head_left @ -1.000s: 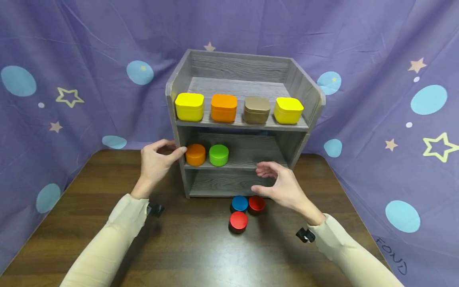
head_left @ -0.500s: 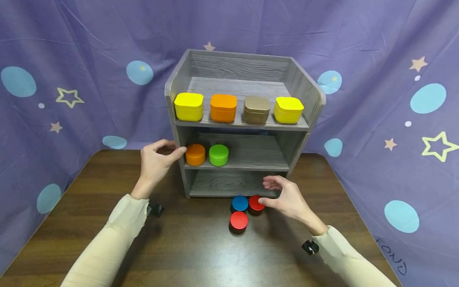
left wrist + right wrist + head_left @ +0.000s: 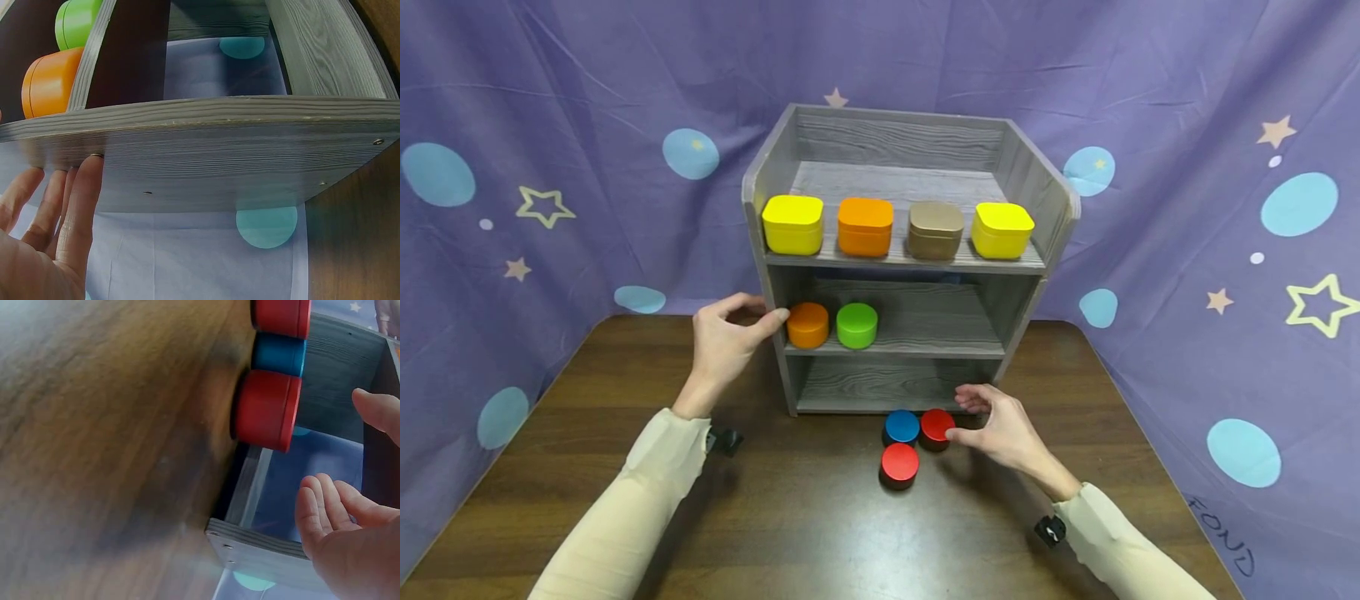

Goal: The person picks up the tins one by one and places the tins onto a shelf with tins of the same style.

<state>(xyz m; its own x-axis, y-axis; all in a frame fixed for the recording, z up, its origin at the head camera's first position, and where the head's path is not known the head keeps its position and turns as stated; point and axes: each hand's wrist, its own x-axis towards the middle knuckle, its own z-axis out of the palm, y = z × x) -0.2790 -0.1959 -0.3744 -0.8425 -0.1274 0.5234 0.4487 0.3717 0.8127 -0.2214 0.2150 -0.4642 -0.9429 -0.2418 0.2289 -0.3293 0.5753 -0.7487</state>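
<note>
Left hand (image 3: pixel 727 337) pinching the shelf's side panel (image 3: pixel 206 165), right hand (image 3: pixel 1003 425) gapes empty beside the far red tin (image 3: pixel 935 426), probably light and slick, best clasped around its sides.

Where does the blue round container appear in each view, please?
Head: the blue container is below centre on the table, left of one red container and behind another.
Left wrist: not in this picture.
Right wrist: the blue container is near the top, right of centre, between two red ones.
Shared landmark: the grey shelf unit.
</note>
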